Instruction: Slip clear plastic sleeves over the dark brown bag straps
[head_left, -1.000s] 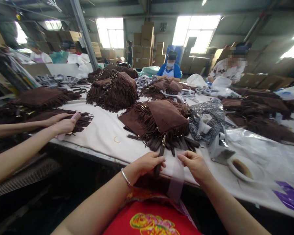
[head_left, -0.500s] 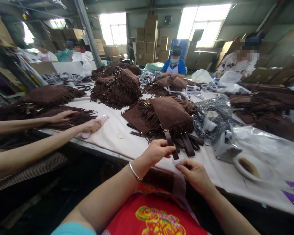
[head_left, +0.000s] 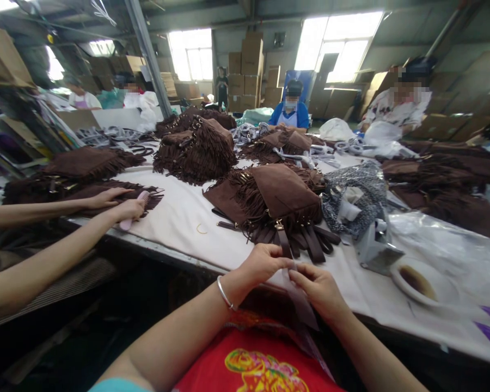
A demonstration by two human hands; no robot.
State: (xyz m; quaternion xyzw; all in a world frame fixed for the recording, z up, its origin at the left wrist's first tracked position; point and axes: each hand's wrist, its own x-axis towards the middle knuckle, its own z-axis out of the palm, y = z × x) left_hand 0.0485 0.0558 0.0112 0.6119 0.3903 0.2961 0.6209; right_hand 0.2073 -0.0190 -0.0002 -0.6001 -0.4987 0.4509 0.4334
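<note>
A brown fringed bag (head_left: 289,190) lies on the white-covered table, its dark strap (head_left: 284,242) reaching toward the front edge. My left hand (head_left: 261,267), with a silver bangle on the wrist, pinches the strap's lower end. Close beside it on the right, my right hand (head_left: 316,286) grips a translucent strip (head_left: 300,302) that hangs down over the table edge. The fingertips of both hands nearly meet where strip and strap come together; the exact contact is partly hidden by the fingers.
At left, another person's hands (head_left: 128,209) work a pink comb (head_left: 144,197) over brown fringe. More fringed bags (head_left: 200,147) are stacked behind. On the right are a tape dispenser (head_left: 378,247), a white roll (head_left: 422,280) and clear plastic (head_left: 453,239). Several people are around the table.
My left hand has moved slightly down and right, closer to my right hand. The strip now hangs more visibly. The other person's comb has moved left onto the fringe.
</note>
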